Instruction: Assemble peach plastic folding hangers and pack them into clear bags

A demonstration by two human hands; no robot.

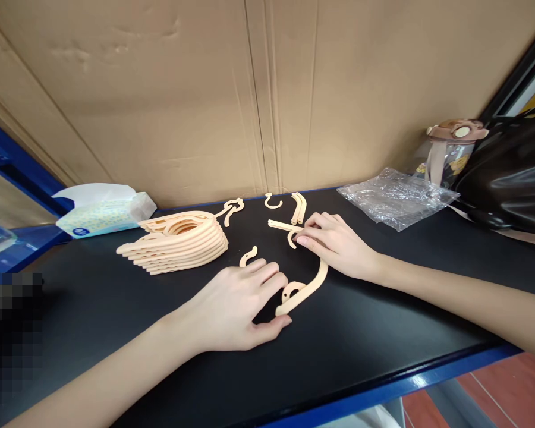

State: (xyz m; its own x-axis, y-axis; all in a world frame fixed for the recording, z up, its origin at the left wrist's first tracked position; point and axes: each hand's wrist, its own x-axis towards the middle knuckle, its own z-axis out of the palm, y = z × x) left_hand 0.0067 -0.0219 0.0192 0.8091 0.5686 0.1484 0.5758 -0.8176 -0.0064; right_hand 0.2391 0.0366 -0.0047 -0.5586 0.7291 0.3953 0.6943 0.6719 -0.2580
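Reaching around a curved hanger piece (pixel 311 289) that lies between our two hands on the table (pixel 361 333)

It should be light, stiff and smooth, perhaps liable to snap under a twist, and its long arm looks our best hold. One end lies towards the table's near edge, in the gap between the spread thumb and forefinger of our left hand (pixel 238 303); the other runs up under our right hand (pixel 339 245). That hand's fingers curl down beside a small hook (pixel 291 239), but they hide themselves, so we cannot tell whether they grip anything
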